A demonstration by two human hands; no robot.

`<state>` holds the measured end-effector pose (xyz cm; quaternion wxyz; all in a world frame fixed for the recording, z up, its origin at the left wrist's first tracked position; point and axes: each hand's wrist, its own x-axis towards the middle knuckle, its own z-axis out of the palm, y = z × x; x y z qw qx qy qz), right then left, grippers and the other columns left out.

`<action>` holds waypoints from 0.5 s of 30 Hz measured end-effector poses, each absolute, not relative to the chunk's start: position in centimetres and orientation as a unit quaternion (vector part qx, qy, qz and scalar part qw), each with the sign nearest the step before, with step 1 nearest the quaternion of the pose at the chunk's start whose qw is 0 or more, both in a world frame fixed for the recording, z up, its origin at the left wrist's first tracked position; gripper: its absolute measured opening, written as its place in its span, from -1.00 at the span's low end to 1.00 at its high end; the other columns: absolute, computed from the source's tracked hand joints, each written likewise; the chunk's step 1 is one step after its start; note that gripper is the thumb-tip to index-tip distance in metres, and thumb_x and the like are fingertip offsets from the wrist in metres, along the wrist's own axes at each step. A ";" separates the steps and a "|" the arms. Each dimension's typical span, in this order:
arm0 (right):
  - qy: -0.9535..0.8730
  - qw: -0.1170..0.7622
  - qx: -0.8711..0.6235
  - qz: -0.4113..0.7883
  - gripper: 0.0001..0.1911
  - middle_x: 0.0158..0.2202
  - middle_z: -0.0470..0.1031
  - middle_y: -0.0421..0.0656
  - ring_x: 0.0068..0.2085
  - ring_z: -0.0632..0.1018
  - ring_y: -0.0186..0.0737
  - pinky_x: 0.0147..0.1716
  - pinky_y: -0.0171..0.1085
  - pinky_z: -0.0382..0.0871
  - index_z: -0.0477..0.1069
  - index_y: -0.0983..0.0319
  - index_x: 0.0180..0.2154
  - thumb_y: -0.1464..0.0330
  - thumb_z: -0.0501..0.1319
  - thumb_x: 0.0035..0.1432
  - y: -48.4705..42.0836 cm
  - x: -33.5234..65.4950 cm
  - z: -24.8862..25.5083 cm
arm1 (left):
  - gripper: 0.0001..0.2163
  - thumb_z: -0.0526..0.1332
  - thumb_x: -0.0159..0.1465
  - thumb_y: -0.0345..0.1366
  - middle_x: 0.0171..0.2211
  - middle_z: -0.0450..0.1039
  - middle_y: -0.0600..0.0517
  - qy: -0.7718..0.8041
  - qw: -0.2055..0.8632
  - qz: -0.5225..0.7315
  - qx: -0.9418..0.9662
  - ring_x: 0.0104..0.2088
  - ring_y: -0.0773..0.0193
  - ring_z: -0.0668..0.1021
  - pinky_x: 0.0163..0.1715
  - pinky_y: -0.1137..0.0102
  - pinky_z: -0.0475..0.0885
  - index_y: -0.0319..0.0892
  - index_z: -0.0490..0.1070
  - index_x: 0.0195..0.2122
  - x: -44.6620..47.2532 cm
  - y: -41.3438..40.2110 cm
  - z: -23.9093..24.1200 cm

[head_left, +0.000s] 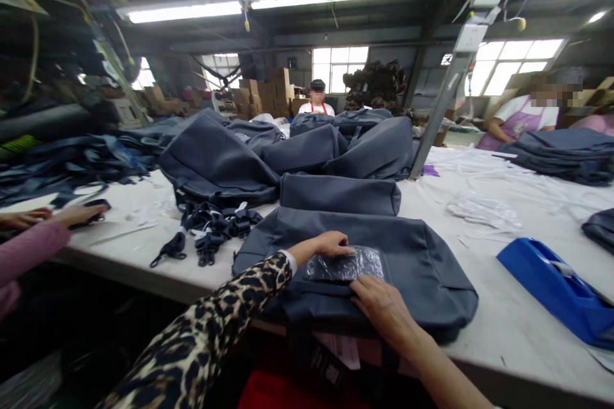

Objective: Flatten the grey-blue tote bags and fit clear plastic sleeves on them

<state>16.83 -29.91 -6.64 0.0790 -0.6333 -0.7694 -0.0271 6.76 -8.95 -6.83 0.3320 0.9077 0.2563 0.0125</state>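
A dark blue-grey duffel bag (426, 281) lies at the table's front edge, directly before me. A dark patch under shiny clear plastic film (371, 260) is on its near side. My left hand (334, 244) is closed at the film's upper edge, its fingertips pinching there. Just below, my right hand (377, 297) has its fingers bent over the bag fabric at the lower edge of the patch, and its thumb is close to the fingers. A black printed tag (327, 365) and a strap hang from the bag over the table edge.
Several similar bags (220, 159) are heaped behind. Black straps with buckles (211, 230) lie left, near a co-worker's hand (84, 212). A blue tape dispenser (551, 287) sits right. A metal post (441, 102) rises from the table (484, 306). Other people stand farther back.
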 end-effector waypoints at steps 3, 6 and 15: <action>-0.746 0.033 -0.664 -0.036 -0.82 -0.27 0.52 -0.15 -0.22 0.54 -0.17 -0.31 -0.32 0.36 0.44 0.19 -0.27 0.55 0.14 0.23 -29.7 15.9 -6.7 | -0.53 0.32 0.01 0.16 -0.58 0.26 0.13 0.237 0.423 -0.019 0.874 -0.53 0.37 0.32 -0.49 0.44 0.23 -0.19 0.34 -0.53 7.4 -7.8 -6.3; -0.687 0.007 -0.726 -0.032 -0.73 -0.26 0.54 -0.11 -0.21 0.56 -0.13 -0.34 -0.29 0.36 0.44 0.19 -0.26 0.60 0.05 0.23 -29.4 16.0 -6.4 | -0.49 0.30 -0.03 0.23 -0.61 0.19 0.16 0.217 0.509 -0.032 0.832 -0.57 0.40 0.26 -0.56 0.44 0.16 -0.18 0.32 -0.54 7.2 -7.5 -5.8; -0.647 0.080 -0.741 -0.160 -0.68 -0.04 0.49 0.09 -0.04 0.49 0.11 -0.09 0.04 0.39 0.47 0.22 -0.05 0.51 0.03 0.26 -32.1 15.8 -7.2 | -0.50 0.43 -0.17 0.15 -0.59 0.30 0.14 0.225 0.644 -0.035 0.730 -0.59 0.39 0.34 -0.54 0.43 0.24 -0.20 0.36 -0.52 7.0 -7.4 -5.7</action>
